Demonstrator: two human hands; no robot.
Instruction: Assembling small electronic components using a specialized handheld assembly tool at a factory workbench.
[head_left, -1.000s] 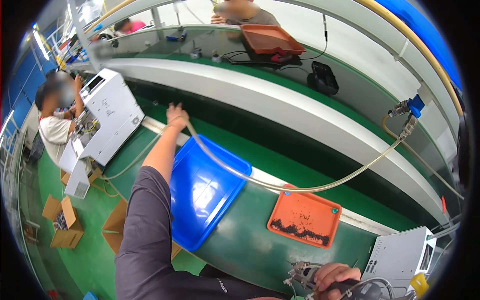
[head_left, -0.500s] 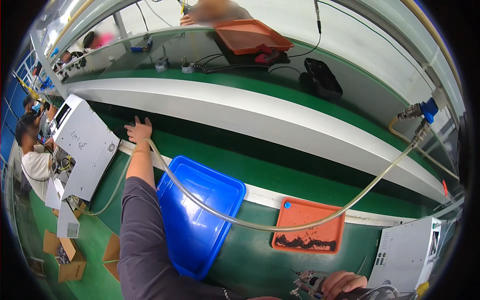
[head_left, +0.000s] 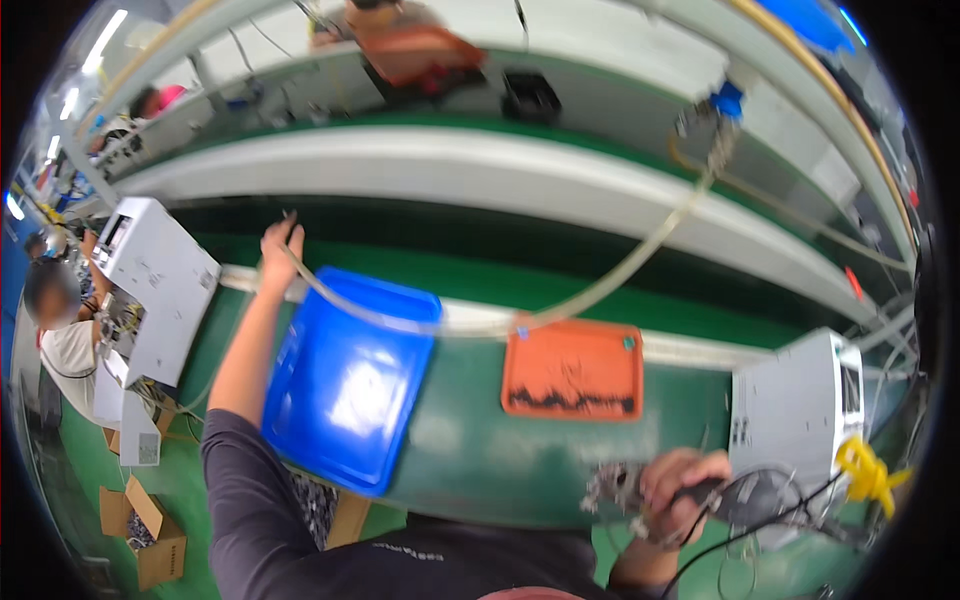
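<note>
The left hand (head_left: 279,252) reaches far out at full arm's length, fingers closed around a pale hose (head_left: 600,290), just past the far left corner of a blue tray (head_left: 345,385); the hose sags from that grip across the tray's far edge, skims the top of an orange tray (head_left: 572,368), then climbs to a blue fitting (head_left: 727,100) on the upper rail at the right; the right hand (head_left: 680,480) sits low and near the body, wrapped around a dark tool (head_left: 745,495) with a tangle of wires and a small metal part beside it.

Risks, as I judge them: the hose lies slack over both trays, so a pull to the left could drag it across the orange tray and scatter the dark small parts along its near side, or tip the blue tray, which already overhangs the near edge of the green tabletop (head_left: 470,440); a hard tug could also strain the fitting; the wires by the right hand could snag on the white box (head_left: 795,415) just beside it.

Room: the left hand has open green belt around it, with a white machine (head_left: 160,285) to its left and the white shelf edge beyond; the right hand is hemmed in between the white box and the tabletop's near edge; the middle strip between the trays is bare.
</note>
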